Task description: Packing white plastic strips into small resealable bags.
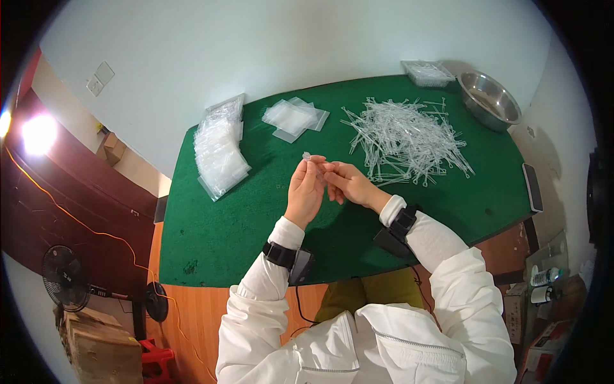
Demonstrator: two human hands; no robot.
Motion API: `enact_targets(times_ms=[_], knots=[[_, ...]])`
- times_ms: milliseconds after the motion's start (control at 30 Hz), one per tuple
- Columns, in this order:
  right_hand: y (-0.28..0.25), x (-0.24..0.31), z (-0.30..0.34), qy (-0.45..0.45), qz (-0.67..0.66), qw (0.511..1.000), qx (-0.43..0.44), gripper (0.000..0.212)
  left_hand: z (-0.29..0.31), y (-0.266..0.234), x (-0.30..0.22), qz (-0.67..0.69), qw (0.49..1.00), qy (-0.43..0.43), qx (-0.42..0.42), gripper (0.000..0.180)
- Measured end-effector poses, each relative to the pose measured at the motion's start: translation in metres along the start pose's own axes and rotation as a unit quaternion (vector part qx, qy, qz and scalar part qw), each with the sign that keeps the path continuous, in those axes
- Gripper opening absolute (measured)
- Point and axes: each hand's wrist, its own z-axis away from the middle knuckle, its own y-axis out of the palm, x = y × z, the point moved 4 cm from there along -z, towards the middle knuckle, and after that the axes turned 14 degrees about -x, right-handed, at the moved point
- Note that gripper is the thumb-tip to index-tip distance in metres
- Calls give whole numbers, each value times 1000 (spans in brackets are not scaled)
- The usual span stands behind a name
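Above the green-covered table [268, 237], my two hands meet near its middle. My left hand [304, 195] is closed, and the clear end of a plastic stick [306, 155] shows above its fingertips. Close against it, my right hand [355, 185] is bent with its fingertips pinched at the left fingers; what they grip is hidden. To the right of the hands spreads a loose heap of thin clear plastic sticks [409, 137] with looped ends. Beyond the hands lie several flat clear plastic bags [295, 120]. A long overlapping row of filled clear bags [219, 153] runs along the left.
A steel bowl [489, 101] stands at the far right corner beside a stack of clear packs [428, 73]. A dark, light-edged device [532, 187] sits on the right edge. The white wall [307, 45] bounds the table's back. A fan [66, 277] stands on the left.
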Motion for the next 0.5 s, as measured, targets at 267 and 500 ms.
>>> enact_targets(times_ms=[267, 500], knots=[[-4, -1, -3, -65, 111, 990, -49, 18, -2, -2, -4, -36, 992, 69, -96, 24], [-75, 26, -14, -328, 553, 701, -308, 17, -12, -43, -15, -20, 960, 104, -259, 21]])
